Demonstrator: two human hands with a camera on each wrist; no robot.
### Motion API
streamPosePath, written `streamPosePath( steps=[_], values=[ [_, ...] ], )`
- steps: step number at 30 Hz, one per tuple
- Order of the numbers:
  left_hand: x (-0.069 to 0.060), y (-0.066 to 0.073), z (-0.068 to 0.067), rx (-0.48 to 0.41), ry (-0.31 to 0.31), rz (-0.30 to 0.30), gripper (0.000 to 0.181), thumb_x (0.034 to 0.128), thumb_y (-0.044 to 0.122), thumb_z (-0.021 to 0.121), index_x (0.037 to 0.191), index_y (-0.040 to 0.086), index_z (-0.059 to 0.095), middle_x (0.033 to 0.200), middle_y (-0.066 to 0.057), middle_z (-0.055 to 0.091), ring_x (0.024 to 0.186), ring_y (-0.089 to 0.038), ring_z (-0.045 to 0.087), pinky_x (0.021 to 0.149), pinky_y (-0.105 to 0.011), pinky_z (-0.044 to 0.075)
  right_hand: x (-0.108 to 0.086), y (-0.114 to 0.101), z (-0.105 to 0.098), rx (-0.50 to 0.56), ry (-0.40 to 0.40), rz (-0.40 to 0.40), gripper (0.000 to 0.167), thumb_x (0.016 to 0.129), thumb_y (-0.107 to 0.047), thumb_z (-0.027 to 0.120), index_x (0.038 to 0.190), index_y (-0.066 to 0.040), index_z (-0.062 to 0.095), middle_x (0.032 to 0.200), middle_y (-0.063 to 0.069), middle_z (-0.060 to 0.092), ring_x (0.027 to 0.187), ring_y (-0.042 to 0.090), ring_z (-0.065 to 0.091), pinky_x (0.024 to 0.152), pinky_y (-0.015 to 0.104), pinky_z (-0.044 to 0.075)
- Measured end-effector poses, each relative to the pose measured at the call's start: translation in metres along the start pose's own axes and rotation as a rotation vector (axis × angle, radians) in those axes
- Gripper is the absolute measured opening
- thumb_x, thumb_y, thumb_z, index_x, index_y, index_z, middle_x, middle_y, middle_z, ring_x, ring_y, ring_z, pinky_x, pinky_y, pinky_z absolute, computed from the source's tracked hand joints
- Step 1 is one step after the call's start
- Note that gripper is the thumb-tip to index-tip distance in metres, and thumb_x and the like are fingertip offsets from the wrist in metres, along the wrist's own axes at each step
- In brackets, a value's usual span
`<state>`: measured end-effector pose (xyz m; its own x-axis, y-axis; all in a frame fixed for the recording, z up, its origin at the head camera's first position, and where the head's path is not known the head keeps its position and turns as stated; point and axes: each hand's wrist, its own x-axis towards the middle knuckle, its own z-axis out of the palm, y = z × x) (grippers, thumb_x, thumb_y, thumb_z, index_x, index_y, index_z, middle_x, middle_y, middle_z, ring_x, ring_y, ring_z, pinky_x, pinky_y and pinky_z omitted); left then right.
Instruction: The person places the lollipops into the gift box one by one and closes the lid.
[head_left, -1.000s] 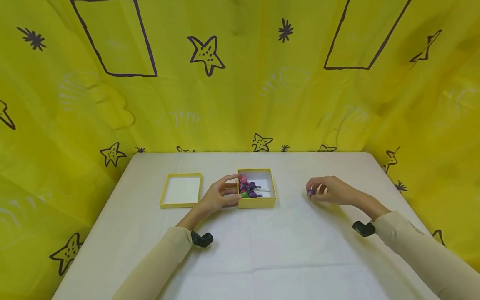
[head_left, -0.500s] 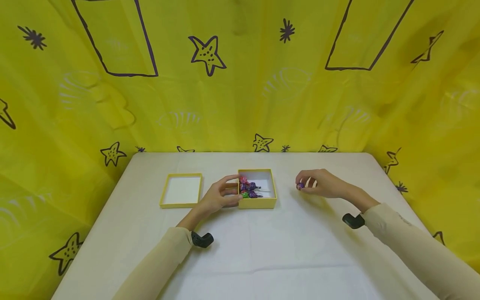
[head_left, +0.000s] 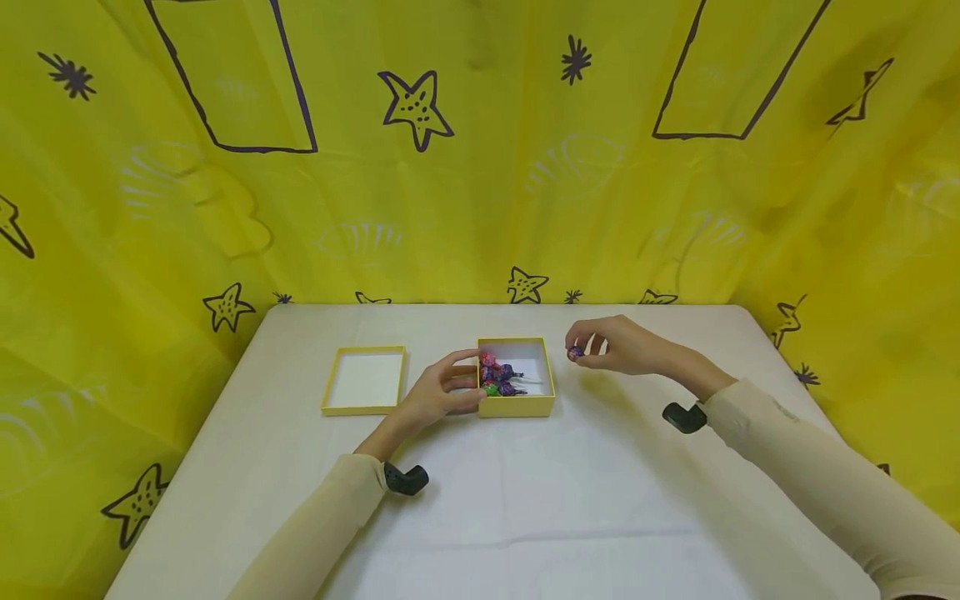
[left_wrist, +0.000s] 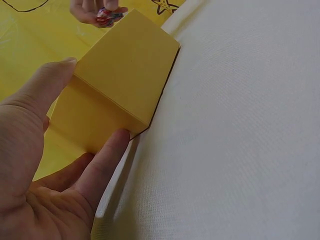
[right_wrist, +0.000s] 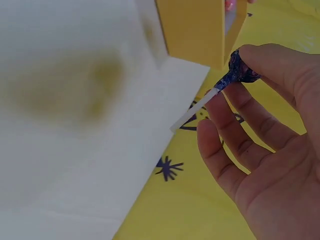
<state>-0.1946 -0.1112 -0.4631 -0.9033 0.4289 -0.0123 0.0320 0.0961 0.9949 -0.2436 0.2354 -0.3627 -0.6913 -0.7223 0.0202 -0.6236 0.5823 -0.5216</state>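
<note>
A lollipop (right_wrist: 237,70) in a dark purple-blue wrapper, its white stick pointing away, is pinched between the thumb and fingers of my right hand (head_left: 630,346). That hand hovers above the table, just right of an open yellow box (head_left: 517,407). Several wrapped lollipops (head_left: 506,373), red, purple and green, lie inside the box, heads toward its left wall. My left hand (head_left: 429,395) holds the box at its left end, thumb and fingers spread across the side. In the left wrist view the thumb rests at the upper edge and a finger (left_wrist: 105,162) touches low on the wall.
A shallow yellow-rimmed lid (head_left: 365,379), white inside, lies left of the box. White cloth covers the table (head_left: 585,492). A yellow patterned curtain (head_left: 480,192) hangs behind and at both sides. Each wrist carries a small black device (head_left: 684,417).
My right hand has moved left and toward the far side with the lollipop, coming close to the box. The left hand and the box have stayed in place.
</note>
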Motion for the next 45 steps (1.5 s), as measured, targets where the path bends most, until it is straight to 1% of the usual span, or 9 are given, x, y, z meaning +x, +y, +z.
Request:
streamPosePath(
  steps=[3,12,15,18,22,29,35,40,45],
  values=[
    [-0.001,0.000,0.000,0.000,-0.001,0.005,0.073,0.0927,0.012,0.078,0.156,0.019,0.043,0.152,-0.022,0.047,0.132,-0.038,0.054,0.097,-0.040,0.057,0.008,-0.005,-0.002,0.000,0.000,-0.011,0.016,0.096,-0.008,0.073,0.111,-0.013,0.070,0.099,-0.004,0.071,0.088,0.015,0.067,0.076,0.035,0.059],
    [-0.001,0.000,-0.001,-0.011,-0.002,-0.015,0.072,0.0942,0.009,0.076,0.157,0.019,0.041,0.152,-0.022,0.046,0.133,-0.038,0.053,0.097,-0.041,0.057,0.032,-0.028,-0.003,-0.002,-0.012,-0.027,0.022,0.096,-0.011,0.073,0.117,-0.009,0.070,0.109,-0.001,0.072,0.092,0.018,0.067,0.078,0.033,0.059],
    [-0.001,0.000,-0.001,-0.009,0.003,-0.023,0.072,0.0943,0.009,0.076,0.157,0.019,0.041,0.152,-0.022,0.047,0.133,-0.038,0.053,0.097,-0.042,0.057,0.039,-0.035,0.000,0.006,-0.003,-0.041,0.023,0.096,-0.012,0.074,0.118,-0.009,0.070,0.109,0.000,0.072,0.093,0.019,0.068,0.078,0.033,0.059],
    [-0.001,0.000,-0.001,-0.007,0.011,-0.038,0.073,0.0936,0.010,0.077,0.156,0.022,0.043,0.152,-0.019,0.048,0.132,-0.036,0.053,0.098,-0.042,0.056,0.047,-0.041,0.005,0.020,0.008,-0.067,0.022,0.096,-0.011,0.074,0.117,-0.009,0.069,0.110,0.001,0.073,0.092,0.019,0.068,0.077,0.033,0.059],
    [-0.001,0.000,-0.001,-0.009,0.015,-0.045,0.072,0.0932,0.012,0.078,0.155,0.025,0.044,0.153,-0.018,0.047,0.133,-0.036,0.053,0.098,-0.043,0.056,0.056,-0.045,0.013,0.050,-0.002,-0.087,0.020,0.095,-0.009,0.074,0.115,-0.010,0.070,0.110,0.000,0.072,0.090,0.018,0.068,0.076,0.032,0.059],
    [0.000,-0.001,-0.001,0.010,0.017,-0.043,0.072,0.0925,0.013,0.079,0.154,0.027,0.045,0.152,-0.017,0.049,0.132,-0.036,0.054,0.100,-0.043,0.055,0.065,-0.046,0.027,0.091,-0.015,-0.102,0.020,0.094,-0.008,0.074,0.114,-0.011,0.071,0.106,-0.001,0.073,0.086,0.015,0.067,0.076,0.031,0.059],
    [0.001,-0.001,-0.001,0.024,0.013,-0.040,0.071,0.0929,0.016,0.079,0.154,0.028,0.045,0.152,-0.017,0.048,0.132,-0.036,0.054,0.102,-0.046,0.053,0.066,-0.045,0.037,0.088,-0.026,-0.109,0.021,0.093,-0.007,0.075,0.114,-0.008,0.071,0.105,0.000,0.072,0.088,0.017,0.067,0.078,0.032,0.059],
    [0.001,-0.001,-0.001,0.028,0.010,-0.040,0.072,0.0933,0.016,0.078,0.155,0.028,0.044,0.152,-0.017,0.049,0.132,-0.036,0.055,0.102,-0.046,0.053,0.068,-0.040,0.046,0.088,-0.043,-0.089,0.022,0.093,-0.008,0.076,0.114,-0.008,0.071,0.106,0.001,0.072,0.087,0.014,0.066,0.078,0.030,0.058],
    [0.001,-0.001,-0.001,0.030,0.012,-0.037,0.070,0.0937,0.015,0.078,0.154,0.027,0.045,0.152,-0.016,0.049,0.132,-0.035,0.055,0.100,-0.045,0.055,0.068,-0.038,0.053,0.100,-0.070,-0.067,0.021,0.093,-0.007,0.075,0.113,-0.008,0.071,0.104,-0.001,0.072,0.087,0.014,0.066,0.078,0.028,0.058]
  ],
)
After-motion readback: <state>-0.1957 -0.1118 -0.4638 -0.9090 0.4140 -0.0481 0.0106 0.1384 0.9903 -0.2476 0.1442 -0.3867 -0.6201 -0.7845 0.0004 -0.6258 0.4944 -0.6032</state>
